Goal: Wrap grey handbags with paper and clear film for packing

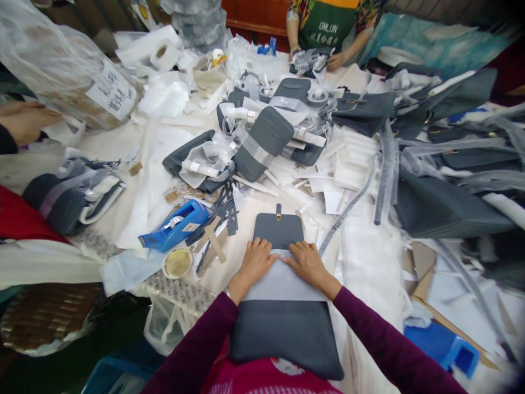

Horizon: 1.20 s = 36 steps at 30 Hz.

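Note:
A dark grey leather-like bag (285, 334) lies at the table's front edge, its flap (275, 225) laid out away from me. On the flap's far end is a strap tab with a gold-coloured clasp (279, 216). Across the middle of the bag lies a whitish translucent sheet (283, 287). My left hand (255, 264) rests flat on the left of the sheet's far edge, fingers stretched out. My right hand (310, 265) lies likewise on the right side, the thumbs almost meeting. Neither hand grips anything that I can see.
Left of the bag are a blue tape dispenser (176, 225), a round tub of yellowish stuff (178, 263) and cut strips (213, 241). Wrapped grey bags (264, 143) pile up beyond; larger bags (447, 202) stand right. Co-workers' hands (337, 60) show at the back and far left.

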### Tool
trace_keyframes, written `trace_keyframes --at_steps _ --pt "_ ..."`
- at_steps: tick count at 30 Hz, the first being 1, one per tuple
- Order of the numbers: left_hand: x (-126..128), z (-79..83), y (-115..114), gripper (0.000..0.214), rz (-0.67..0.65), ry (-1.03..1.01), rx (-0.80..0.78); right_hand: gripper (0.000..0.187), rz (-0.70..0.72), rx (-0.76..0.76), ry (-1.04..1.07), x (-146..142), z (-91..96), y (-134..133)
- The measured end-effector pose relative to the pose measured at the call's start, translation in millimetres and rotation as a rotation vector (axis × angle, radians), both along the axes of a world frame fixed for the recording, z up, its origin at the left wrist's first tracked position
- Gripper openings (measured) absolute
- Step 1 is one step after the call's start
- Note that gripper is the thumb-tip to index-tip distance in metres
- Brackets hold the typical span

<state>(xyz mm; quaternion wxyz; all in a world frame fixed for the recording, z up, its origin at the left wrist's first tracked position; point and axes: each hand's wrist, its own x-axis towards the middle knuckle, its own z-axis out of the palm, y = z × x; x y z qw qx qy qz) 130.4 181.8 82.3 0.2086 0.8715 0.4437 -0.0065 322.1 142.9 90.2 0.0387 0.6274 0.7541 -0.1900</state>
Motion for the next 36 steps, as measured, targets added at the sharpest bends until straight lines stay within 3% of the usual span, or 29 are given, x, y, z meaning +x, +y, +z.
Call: trace_keyframes --at_steps 11,16,19,24,30,33,36 --pt "-3 -12.5 6 0.032 0.158 0.041 -0.125 0.029 -0.049 0.007 0.106 5 -4.7 -4" --pt "2 -10.6 6 0.031 0.222 0.189 0.036 0.024 -0.046 0.015 0.061 2 -11.7 -2" --pt "9 -6.4 -2 0.041 0.175 0.188 0.114 0.021 -0.076 0.036 0.071 1 -14.5 -3" --pt "17 -9.8 -28 0.048 -0.012 -0.05 -0.098 0.016 -0.091 0.056 0.108 -1 -20.5 -6" --pt "11 -13.0 -33 0.065 0.017 -0.123 -0.282 0.021 -0.148 0.093 0.165 7 -38.8 -12" --pt "10 -9.9 -26 0.072 0.002 -0.091 -0.357 0.017 -0.196 0.068 0.102 35 -38.7 7" --pt "12 -8.0 -21 0.073 0.002 -0.058 -0.387 0.017 -0.272 0.126 -0.097 75 -25.9 54"
